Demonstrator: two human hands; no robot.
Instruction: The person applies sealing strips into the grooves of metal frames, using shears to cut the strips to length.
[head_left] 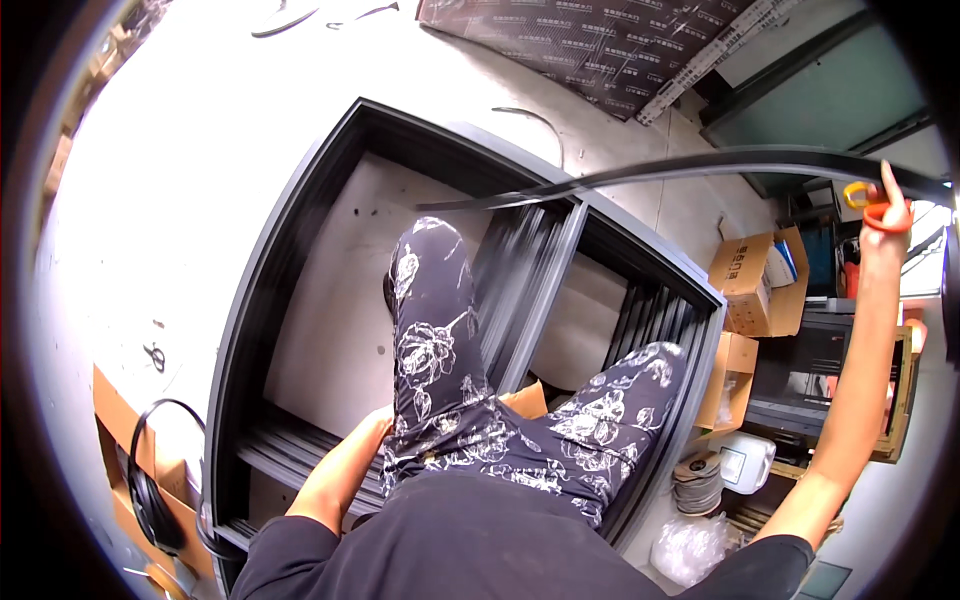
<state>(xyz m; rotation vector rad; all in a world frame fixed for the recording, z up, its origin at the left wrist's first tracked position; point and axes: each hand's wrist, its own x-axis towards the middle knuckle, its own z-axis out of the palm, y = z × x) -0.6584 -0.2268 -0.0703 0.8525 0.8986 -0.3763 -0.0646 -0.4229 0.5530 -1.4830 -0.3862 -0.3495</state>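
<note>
My right hand (886,208) is raised at the far right, its index finger pointing up and the other fingers curled. It grips a long black rubber strip (720,162), which arches leftward over the frames and ends above my knee. Orange and yellow loops, which look like scissors handles (876,212), are hooked on the same hand. My left hand (382,422) is low beside my thigh, its fingers hidden behind the leg. I sit within a stack of dark grey metal window frames (262,275), with a divider bar (552,290) between my legs.
A large dark printed package (580,45) lies at the far side. Cardboard boxes (745,285), a spool of grey cord (697,485), a white jug (747,462) and clear plastic wrap (690,548) stand at right. A coiled black strip (152,510) hangs over a carton at left.
</note>
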